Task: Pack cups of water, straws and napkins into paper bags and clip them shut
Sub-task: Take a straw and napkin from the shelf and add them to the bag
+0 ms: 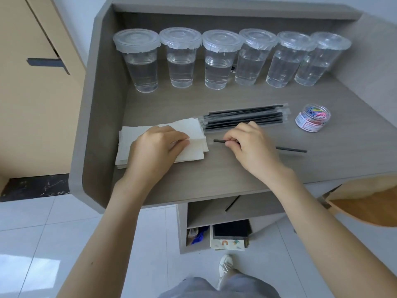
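We are taking stock with the napkin stack (163,145) as our landmark, lying on the grey desk (214,175).

Left hand (154,147): we are resting it on top of the stack, fingers curled, thumb and forefinger pinching the edge of the top napkin.

Right hand (251,145): we are holding it just right of the stack, fingers closed around one black wrapped straw (290,149), whose ends are sticking out on both sides of the fist.

Straw bundle (245,119): black straws in clear sleeves, lying behind and to the right of the stack, its near end touching the napkins.

Cups of water (214,61): six clear lidded cups, standing in a row well behind the stack.

Paper-clip jar (312,118): a small clear tub of coloured clips, sitting far right of the stack; we are seeing a red-and-white label on it, its print too small to read.
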The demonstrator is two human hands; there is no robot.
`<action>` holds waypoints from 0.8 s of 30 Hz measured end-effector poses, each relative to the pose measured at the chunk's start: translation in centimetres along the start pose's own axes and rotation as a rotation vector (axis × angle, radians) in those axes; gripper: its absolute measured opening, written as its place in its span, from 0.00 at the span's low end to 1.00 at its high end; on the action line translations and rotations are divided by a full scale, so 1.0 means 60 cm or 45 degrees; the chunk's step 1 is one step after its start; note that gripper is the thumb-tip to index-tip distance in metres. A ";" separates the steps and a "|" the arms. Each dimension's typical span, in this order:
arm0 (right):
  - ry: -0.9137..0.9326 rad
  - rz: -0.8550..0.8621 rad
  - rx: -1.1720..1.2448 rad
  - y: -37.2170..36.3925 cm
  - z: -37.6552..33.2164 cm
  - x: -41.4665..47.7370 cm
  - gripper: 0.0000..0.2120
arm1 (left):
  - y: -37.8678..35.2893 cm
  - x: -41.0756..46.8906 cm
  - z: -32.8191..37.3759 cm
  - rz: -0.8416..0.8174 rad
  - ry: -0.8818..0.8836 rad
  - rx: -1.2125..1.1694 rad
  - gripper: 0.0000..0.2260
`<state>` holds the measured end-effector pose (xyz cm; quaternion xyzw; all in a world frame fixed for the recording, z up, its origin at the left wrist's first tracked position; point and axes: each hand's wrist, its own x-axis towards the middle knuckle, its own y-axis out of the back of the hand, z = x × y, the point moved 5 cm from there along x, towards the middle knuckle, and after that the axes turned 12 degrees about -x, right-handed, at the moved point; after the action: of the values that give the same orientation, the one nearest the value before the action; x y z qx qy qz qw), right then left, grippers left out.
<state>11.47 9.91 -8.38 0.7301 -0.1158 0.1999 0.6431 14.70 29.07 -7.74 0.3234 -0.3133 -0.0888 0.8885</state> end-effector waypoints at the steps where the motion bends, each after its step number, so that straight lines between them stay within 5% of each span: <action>1: -0.015 0.020 0.002 0.005 0.000 -0.004 0.02 | 0.002 0.001 0.002 0.030 -0.015 -0.025 0.09; 12: -0.459 0.077 0.172 0.069 0.082 -0.067 0.03 | -0.040 0.026 0.067 0.115 -0.078 -0.185 0.08; 24: -1.073 0.277 1.278 0.189 0.307 -0.303 0.06 | -0.301 0.016 0.396 -0.278 0.040 -0.695 0.04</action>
<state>-6.95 -11.50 -7.97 0.9408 -0.3234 -0.0093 0.1009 1.70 2.38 -4.53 0.1055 -0.2276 -0.2598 0.9325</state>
